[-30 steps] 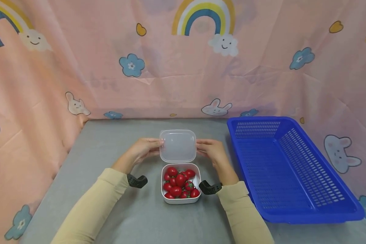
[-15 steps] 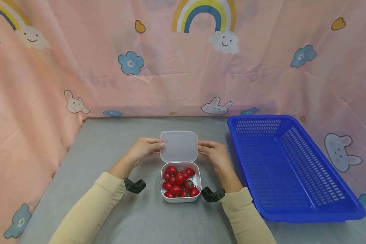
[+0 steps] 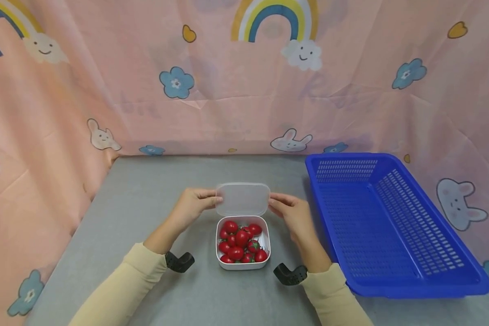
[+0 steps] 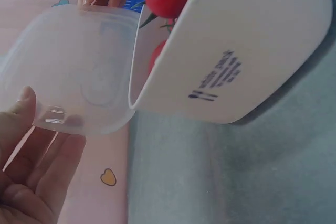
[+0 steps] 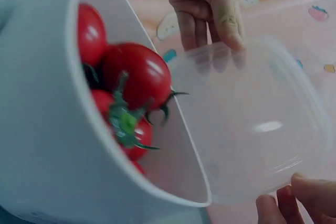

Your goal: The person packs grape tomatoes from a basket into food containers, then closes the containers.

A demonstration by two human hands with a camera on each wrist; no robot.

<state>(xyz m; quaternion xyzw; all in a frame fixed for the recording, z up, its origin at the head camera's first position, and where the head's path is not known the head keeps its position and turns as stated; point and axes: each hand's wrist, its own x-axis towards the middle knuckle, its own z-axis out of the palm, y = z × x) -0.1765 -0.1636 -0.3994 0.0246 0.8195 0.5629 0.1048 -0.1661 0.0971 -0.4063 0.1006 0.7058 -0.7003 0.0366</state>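
A translucent plastic lid point(image 3: 243, 199) is held tilted up behind a white container point(image 3: 243, 266) of cherry tomatoes point(image 3: 242, 238). My left hand point(image 3: 192, 205) pinches the lid's left edge, thumb on the near face and fingers behind, as the left wrist view shows at the lid point(image 4: 79, 72). At the opposite edge my right hand point(image 3: 294, 215) holds the lid between thumb and fingertips. The lid's lower edge is close to the container's far rim; whether they touch I cannot tell. Red tomatoes point(image 5: 137, 74) with green stems fill the container in the right wrist view.
A large blue plastic basket point(image 3: 375, 290) with slotted sides stands on the right of the grey table point(image 3: 155, 299), beside my right forearm. A pink patterned cloth point(image 3: 212, 122) hangs behind and at both sides. Dark curved mounts point(image 3: 180, 262) sit at my wrists.
The lid has tilted further, so its face looks shorter in the head view, and its top edge sits lower. Both hands have shifted with it. The container and basket stay in place.
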